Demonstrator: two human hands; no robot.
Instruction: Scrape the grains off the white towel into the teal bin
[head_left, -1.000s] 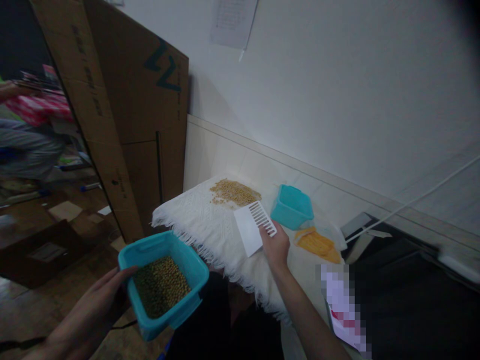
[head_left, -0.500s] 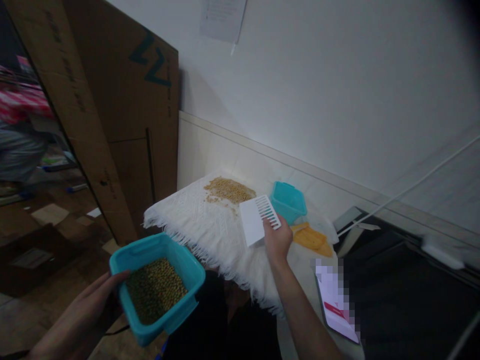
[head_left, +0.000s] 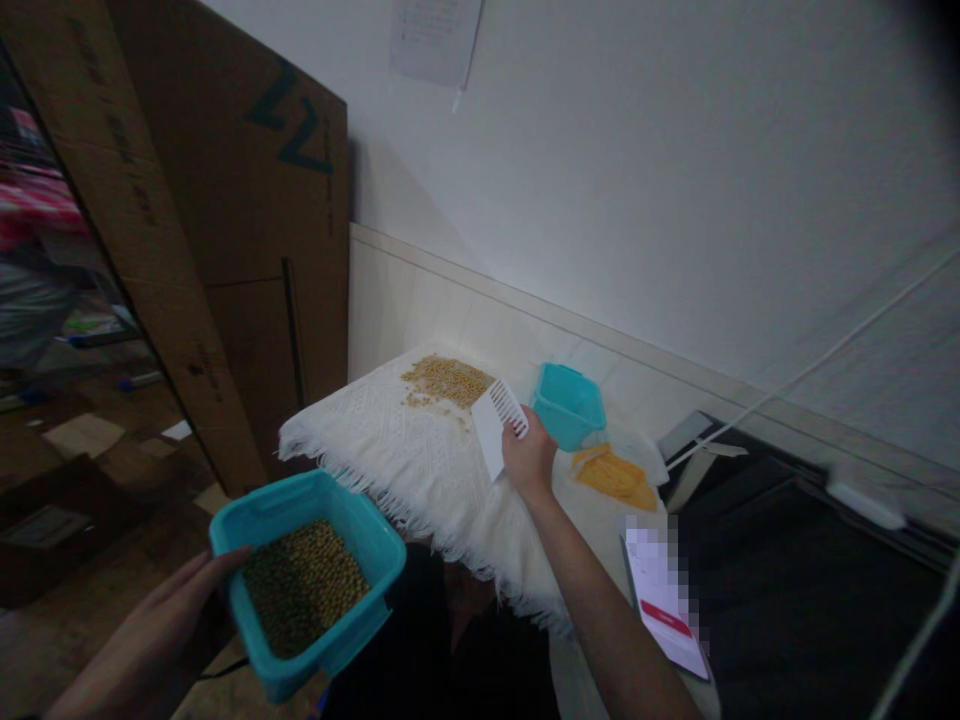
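Observation:
My left hand [head_left: 169, 610] grips a turquoise plastic container [head_left: 382, 560] by its left side, below the table's fringed edge. Inside it lie yellowish soybeans [head_left: 330, 560], with green beans or shadowed ones on the left side. My right hand [head_left: 529, 455] is closed on a flat white scraper [head_left: 491, 430] with a slotted, comb-like end. The scraper is tilted above the white fringed cloth [head_left: 375, 430], beside a spread pile of soybeans [head_left: 446, 380]. Whether its edge touches the beans, I cannot tell.
A second turquoise container [head_left: 568, 405] stands behind my right hand, with a folded yellow cloth [head_left: 615, 478] next to it. A phone [head_left: 664, 605] lies at the table's right edge. A tall cardboard box [head_left: 247, 220] stands left, against the wall. A person's sleeve shows far left.
My right hand has shifted left with the scraper, which is now turned more edge-on near the pile. The left hand still holds the container. The whole view has moved slightly.

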